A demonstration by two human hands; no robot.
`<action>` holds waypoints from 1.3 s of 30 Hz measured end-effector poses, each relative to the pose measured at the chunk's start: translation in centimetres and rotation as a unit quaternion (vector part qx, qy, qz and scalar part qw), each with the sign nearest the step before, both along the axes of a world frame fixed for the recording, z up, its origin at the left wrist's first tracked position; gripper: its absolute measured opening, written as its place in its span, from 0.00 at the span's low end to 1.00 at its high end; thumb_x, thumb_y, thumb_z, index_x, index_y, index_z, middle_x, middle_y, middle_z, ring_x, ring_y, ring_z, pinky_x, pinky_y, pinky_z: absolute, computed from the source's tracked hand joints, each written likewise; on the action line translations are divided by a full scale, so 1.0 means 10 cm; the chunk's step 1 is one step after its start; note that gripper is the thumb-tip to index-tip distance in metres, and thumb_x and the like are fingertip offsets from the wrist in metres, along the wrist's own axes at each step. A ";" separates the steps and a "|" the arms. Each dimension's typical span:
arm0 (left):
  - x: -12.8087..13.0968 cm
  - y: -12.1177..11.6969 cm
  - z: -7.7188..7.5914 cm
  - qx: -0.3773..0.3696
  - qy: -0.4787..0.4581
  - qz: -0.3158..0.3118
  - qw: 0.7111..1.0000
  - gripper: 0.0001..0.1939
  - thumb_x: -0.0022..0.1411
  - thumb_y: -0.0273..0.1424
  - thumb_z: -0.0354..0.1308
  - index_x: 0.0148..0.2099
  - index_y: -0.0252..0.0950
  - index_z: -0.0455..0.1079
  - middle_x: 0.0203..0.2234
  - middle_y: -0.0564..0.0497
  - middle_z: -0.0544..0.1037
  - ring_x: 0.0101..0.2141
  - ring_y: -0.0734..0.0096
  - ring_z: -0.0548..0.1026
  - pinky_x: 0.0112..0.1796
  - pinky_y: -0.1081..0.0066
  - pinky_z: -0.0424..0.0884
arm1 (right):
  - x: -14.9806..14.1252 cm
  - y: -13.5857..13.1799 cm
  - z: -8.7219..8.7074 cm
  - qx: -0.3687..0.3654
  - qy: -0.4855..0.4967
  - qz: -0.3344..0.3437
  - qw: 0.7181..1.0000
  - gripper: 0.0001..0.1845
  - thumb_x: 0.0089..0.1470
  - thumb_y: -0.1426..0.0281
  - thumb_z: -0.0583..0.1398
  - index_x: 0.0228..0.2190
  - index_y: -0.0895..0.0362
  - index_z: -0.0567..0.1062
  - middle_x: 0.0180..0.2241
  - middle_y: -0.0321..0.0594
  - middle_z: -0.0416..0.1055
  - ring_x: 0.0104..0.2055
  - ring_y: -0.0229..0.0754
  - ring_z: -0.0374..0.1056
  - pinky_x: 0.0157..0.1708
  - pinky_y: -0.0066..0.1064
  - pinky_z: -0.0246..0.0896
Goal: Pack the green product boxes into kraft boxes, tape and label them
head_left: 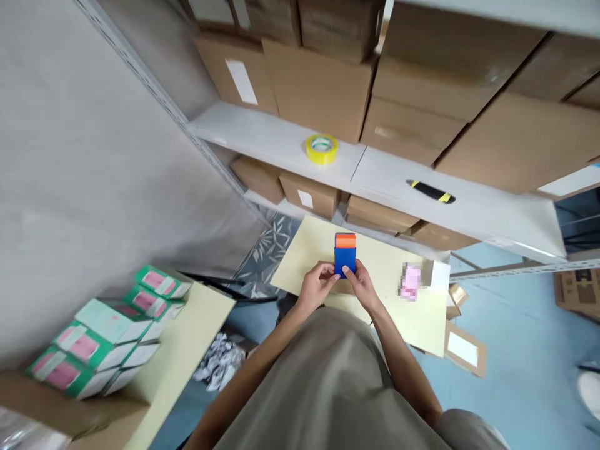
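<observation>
Both of my hands hold a small blue box with an orange band at its top (pixel 345 255) above a pale yellow table (pixel 300 250). My left hand (pixel 319 286) grips its lower left edge, with thumb and fingertips closed at the corner. On the other side my right hand (pixel 362 286) has its thumb pressed on the box's front face and its fingers around the right edge. To the right of my hands, a blurred pink item (pixel 410 281) lies on the tabletop.
A shelf (pixel 276 144) carries a yellow tape roll (pixel 321 149), a black-and-yellow cutter (pixel 431 192) and large cardboard boxes (pixel 323 81). Several green-and-pink boxes (pixel 107 322) are stacked on a side table (pixel 206 312) at left. Flattened cardboard (pixel 469 350) lies on the floor at right.
</observation>
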State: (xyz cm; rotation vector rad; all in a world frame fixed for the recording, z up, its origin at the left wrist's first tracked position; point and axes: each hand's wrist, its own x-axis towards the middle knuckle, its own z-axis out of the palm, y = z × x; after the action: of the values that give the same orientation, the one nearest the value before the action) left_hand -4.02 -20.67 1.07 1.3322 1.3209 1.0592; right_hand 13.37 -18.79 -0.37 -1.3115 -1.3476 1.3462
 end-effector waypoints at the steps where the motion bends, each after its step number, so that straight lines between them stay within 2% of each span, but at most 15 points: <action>1: -0.05 -0.12 -0.07 -0.027 0.001 -0.013 1.000 0.14 0.66 0.45 0.65 0.44 0.40 0.74 0.39 0.47 0.83 0.40 0.62 0.81 0.45 0.64 0.79 | -0.04 -0.13 -0.08 -0.025 0.005 0.002 1.000 0.25 0.66 0.43 0.60 0.45 0.52 0.72 0.40 0.41 0.77 0.44 0.48 0.73 0.49 0.39 0.73; 3: -0.14 -0.28 -0.17 -0.065 0.006 -0.036 0.997 0.15 0.66 0.47 0.65 0.43 0.40 0.76 0.39 0.47 0.83 0.39 0.62 0.81 0.42 0.64 0.79 | -0.08 -0.30 -0.20 -0.063 0.017 0.006 0.998 0.27 0.64 0.41 0.60 0.44 0.52 0.71 0.41 0.42 0.77 0.45 0.49 0.73 0.51 0.42 0.73; 5: -0.22 -0.34 -0.24 -0.087 0.005 -0.032 0.996 0.19 0.66 0.50 0.65 0.45 0.39 0.78 0.40 0.46 0.84 0.39 0.61 0.81 0.40 0.65 0.78 | -0.08 -0.40 -0.28 -0.085 0.030 0.021 0.996 0.28 0.63 0.40 0.60 0.45 0.52 0.71 0.41 0.43 0.77 0.45 0.50 0.74 0.52 0.43 0.73; 9: -0.40 -0.22 -0.24 -0.121 -0.019 0.037 0.992 0.32 0.66 0.58 0.64 0.55 0.36 0.79 0.44 0.43 0.85 0.42 0.59 0.82 0.40 0.66 0.78 | 0.04 -0.49 -0.32 -0.124 0.057 0.095 0.986 0.28 0.62 0.41 0.62 0.48 0.51 0.70 0.41 0.42 0.77 0.44 0.50 0.75 0.48 0.43 0.74; 12: -0.52 -0.08 -0.19 -0.154 -0.042 0.028 0.987 0.36 0.65 0.64 0.62 0.51 0.35 0.81 0.41 0.43 0.85 0.41 0.58 0.82 0.37 0.66 0.77 | 0.16 -0.52 -0.30 -0.119 0.017 0.144 0.982 0.24 0.61 0.44 0.64 0.43 0.51 0.70 0.37 0.40 0.75 0.39 0.48 0.73 0.42 0.40 0.72; 17: -0.57 0.00 -0.17 -0.154 -0.074 -0.020 0.985 0.30 0.58 0.59 0.71 0.45 0.36 0.82 0.42 0.45 0.86 0.44 0.57 0.82 0.43 0.65 0.78 | 0.31 -0.49 -0.27 -0.075 -0.076 0.215 0.971 0.18 0.62 0.51 0.64 0.38 0.52 0.69 0.32 0.34 0.68 0.34 0.42 0.65 0.36 0.34 0.63; 19: -0.57 -0.01 -0.21 -0.158 -0.076 -0.028 0.984 0.28 0.61 0.58 0.70 0.45 0.37 0.82 0.41 0.46 0.86 0.42 0.59 0.81 0.41 0.67 0.77 | 0.36 -0.45 -0.24 -0.067 -0.091 0.229 0.967 0.17 0.62 0.53 0.63 0.38 0.53 0.70 0.33 0.34 0.68 0.34 0.42 0.64 0.36 0.34 0.62; 23: -0.58 -0.01 -0.38 -0.185 -0.075 -0.035 0.979 0.27 0.65 0.57 0.66 0.45 0.36 0.82 0.36 0.48 0.85 0.33 0.65 0.79 0.31 0.71 0.73 | 0.44 -0.33 -0.18 -0.057 -0.117 0.258 0.957 0.14 0.60 0.56 0.63 0.38 0.53 0.70 0.34 0.35 0.70 0.35 0.43 0.66 0.37 0.34 0.62; 26: -0.58 0.02 -0.54 -0.169 -0.064 -0.039 0.983 0.25 0.62 0.55 0.69 0.43 0.36 0.82 0.38 0.47 0.85 0.36 0.63 0.80 0.35 0.69 0.75 | 0.48 -0.24 -0.16 -0.064 -0.150 0.286 0.944 0.12 0.58 0.59 0.63 0.37 0.53 0.71 0.33 0.34 0.71 0.34 0.43 0.67 0.36 0.34 0.60; 28: -0.57 0.02 -0.65 -0.158 -0.054 -0.028 0.986 0.24 0.61 0.54 0.69 0.41 0.37 0.81 0.37 0.47 0.85 0.37 0.61 0.81 0.38 0.67 0.77 | 0.48 -0.19 -0.15 -0.065 -0.172 0.298 0.937 0.11 0.58 0.60 0.63 0.38 0.53 0.73 0.33 0.35 0.73 0.34 0.44 0.68 0.36 0.34 0.61; 32: -0.49 -0.06 -0.82 -0.168 -0.055 0.000 0.984 0.22 0.63 0.52 0.66 0.41 0.37 0.79 0.33 0.48 0.84 0.33 0.63 0.80 0.33 0.67 0.76 | 0.43 -0.10 -0.11 -0.068 -0.196 0.290 0.934 0.17 0.64 0.53 0.63 0.42 0.54 0.77 0.35 0.38 0.78 0.36 0.46 0.72 0.36 0.34 0.64; 36: -0.42 -0.17 -0.91 -0.150 -0.043 0.060 0.986 0.18 0.63 0.49 0.65 0.39 0.38 0.78 0.33 0.49 0.83 0.32 0.65 0.77 0.36 0.67 0.74 | 0.42 0.02 0.01 -0.079 -0.193 0.293 0.933 0.25 0.65 0.45 0.64 0.41 0.55 0.80 0.35 0.41 0.80 0.37 0.47 0.74 0.35 0.34 0.67; 39: -0.51 -0.20 -0.94 -0.142 -0.013 0.120 0.983 0.17 0.64 0.47 0.64 0.39 0.38 0.78 0.31 0.50 0.82 0.30 0.67 0.76 0.35 0.67 0.73 | 0.52 0.14 0.14 -0.107 -0.187 0.324 0.921 0.26 0.64 0.43 0.65 0.39 0.54 0.81 0.33 0.40 0.81 0.35 0.46 0.75 0.33 0.33 0.68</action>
State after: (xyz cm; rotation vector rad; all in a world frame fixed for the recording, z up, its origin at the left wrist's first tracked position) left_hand -9.14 -22.63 -8.31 0.9627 1.5769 0.9995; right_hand 18.62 -17.38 1.08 -1.3699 -2.0750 1.7772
